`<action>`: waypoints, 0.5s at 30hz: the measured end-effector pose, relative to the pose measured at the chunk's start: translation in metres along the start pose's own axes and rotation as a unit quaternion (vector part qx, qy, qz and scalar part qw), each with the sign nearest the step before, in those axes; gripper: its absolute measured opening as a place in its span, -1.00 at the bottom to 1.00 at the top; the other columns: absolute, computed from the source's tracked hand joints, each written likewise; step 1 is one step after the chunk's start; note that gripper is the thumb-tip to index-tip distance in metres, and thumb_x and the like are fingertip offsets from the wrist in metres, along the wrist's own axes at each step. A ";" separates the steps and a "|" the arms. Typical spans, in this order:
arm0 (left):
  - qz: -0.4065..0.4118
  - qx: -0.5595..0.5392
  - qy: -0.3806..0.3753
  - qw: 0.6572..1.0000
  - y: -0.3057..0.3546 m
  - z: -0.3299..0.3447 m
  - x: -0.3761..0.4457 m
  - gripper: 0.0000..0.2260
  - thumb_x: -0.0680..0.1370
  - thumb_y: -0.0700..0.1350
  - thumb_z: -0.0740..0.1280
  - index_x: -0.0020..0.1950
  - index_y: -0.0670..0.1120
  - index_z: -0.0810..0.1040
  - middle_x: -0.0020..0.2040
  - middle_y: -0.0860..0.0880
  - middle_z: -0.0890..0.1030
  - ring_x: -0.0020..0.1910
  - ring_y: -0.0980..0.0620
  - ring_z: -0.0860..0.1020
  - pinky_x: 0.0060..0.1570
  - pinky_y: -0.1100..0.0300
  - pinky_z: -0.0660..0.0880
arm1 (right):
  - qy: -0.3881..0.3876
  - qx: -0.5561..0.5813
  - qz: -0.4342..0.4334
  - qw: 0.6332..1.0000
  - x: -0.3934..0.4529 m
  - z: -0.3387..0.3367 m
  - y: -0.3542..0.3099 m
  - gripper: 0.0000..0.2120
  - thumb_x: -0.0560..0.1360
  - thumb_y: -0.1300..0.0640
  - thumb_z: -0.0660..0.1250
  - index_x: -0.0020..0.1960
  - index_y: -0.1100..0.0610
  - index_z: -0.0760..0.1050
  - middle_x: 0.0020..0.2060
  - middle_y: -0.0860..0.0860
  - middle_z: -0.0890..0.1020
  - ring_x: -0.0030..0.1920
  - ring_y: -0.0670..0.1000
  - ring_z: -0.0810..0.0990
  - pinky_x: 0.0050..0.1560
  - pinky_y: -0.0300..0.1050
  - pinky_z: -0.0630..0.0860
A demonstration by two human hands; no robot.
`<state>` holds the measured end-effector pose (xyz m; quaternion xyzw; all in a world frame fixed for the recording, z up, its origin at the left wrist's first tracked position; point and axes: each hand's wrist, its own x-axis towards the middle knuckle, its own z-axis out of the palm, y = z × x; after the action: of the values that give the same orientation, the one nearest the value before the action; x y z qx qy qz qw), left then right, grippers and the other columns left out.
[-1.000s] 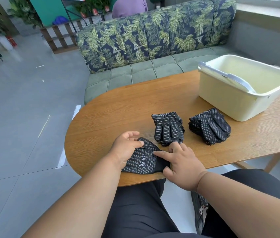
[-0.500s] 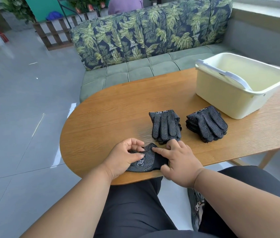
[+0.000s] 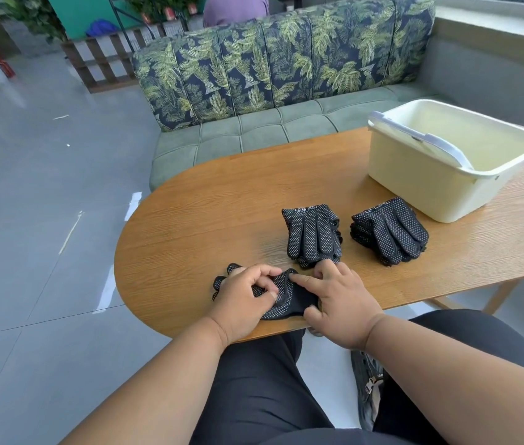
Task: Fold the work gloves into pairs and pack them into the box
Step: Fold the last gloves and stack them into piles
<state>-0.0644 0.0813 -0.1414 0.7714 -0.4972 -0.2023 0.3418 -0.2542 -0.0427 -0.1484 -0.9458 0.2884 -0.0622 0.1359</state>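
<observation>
at the near edge of the wooden table (image 3: 209, 220), about 6 o'clock from its middle, a black dotted glove (image 3: 281, 298) lies partly folded under both hands. the left hand (image 3: 244, 298) sits on the glove's left half, its fingers curled and pinching a raised fold of fabric near the middle; three dotted fingertips of the glove poke out past the knuckles toward 9 to 10 o'clock. the right hand (image 3: 339, 298) rests on the glove's right half, index finger stretched toward 9 o'clock and pressing the fold's top edge, thumb tucked at the glove's near right corner. the glove's long axis runs roughly 3 to 9 o'clock, fingers at the 9 o'clock end.

just beyond the right hand, toward 12 o'clock, a middle stack of gloves (image 3: 313, 236) lies flat, almost touching the right knuckles; its fingers point toward 6 o'clock, cuffs toward 12. at 2 o'clock from the hands, a right stack of gloves (image 3: 389, 231) lies well apart from them, fingers slanting toward 4 to 5 o'clock.

farther out at 1 to 2 o'clock stands a pale yellow box (image 3: 427, 184), near the right stack. a white handle (image 3: 427, 141) lies across its left rim; the part of its inside on view holds no gloves.

beyond the table at 12 o'clock is a green sofa (image 3: 254, 130) with a leaf-print back.
</observation>
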 end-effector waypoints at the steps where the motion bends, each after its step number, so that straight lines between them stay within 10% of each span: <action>1: 0.008 0.021 0.005 1.000 -0.001 0.001 0.000 -0.70 0.47 -0.01 0.42 0.11 0.36 0.55 -0.01 0.25 0.61 0.21 0.19 0.45 0.39 0.04 0.35 | 0.000 -0.001 0.000 1.000 0.000 0.000 0.000 -0.33 0.42 -0.22 0.07 0.54 -0.25 0.32 0.12 -0.06 0.36 0.08 0.05 0.34 0.27 0.02 0.35; 15: 0.000 0.273 -0.125 0.954 0.007 -0.002 -0.002 -0.50 0.66 0.25 0.11 0.59 0.42 0.08 0.69 0.16 -0.05 0.66 -0.04 -0.23 0.59 -0.19 -0.29 | 0.046 0.014 -0.018 0.999 -0.011 -0.002 -0.002 -0.38 0.42 -0.12 0.22 0.49 -0.22 0.38 0.14 -0.01 0.43 0.08 0.09 0.41 0.17 0.07 0.42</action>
<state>-0.0685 0.0821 -0.1356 0.8035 -0.5727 -0.1537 0.0530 -0.2628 -0.0352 -0.1459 -0.9449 0.2764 -0.1124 0.1349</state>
